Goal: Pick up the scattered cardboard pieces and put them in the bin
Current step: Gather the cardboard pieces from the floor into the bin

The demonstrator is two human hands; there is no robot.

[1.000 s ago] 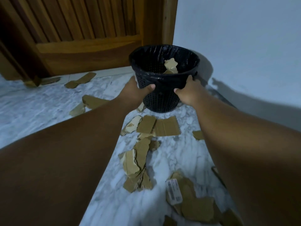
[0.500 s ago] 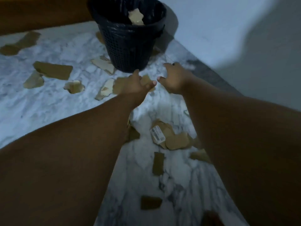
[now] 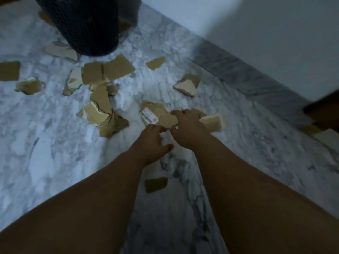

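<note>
The black mesh bin [image 3: 82, 24] stands on the marble floor at the top left, its rim out of view. Torn brown cardboard pieces lie scattered in front of it. A labelled cardboard piece [image 3: 157, 114] lies in the middle. My right hand [image 3: 185, 125] is on this piece, fingers curled over its right edge. My left hand [image 3: 152, 142] hovers at the piece's near edge with loosely curled fingers and holds nothing. A pale piece [image 3: 212, 121] shows just right of my right hand. A heap of pieces [image 3: 102, 114] lies to the left.
More pieces lie near the bin [image 3: 108, 70], at the right [image 3: 189, 85], at the far left [image 3: 9, 70] and between my forearms [image 3: 156, 184]. A grey skirting strip [image 3: 247, 79] and white wall border the floor on the right. Dark furniture [image 3: 322, 114] juts in at the right edge.
Both hands let go of the bin and came down and back to the labelled cardboard piece. The view tilted down, so the bin's rim left the frame.
</note>
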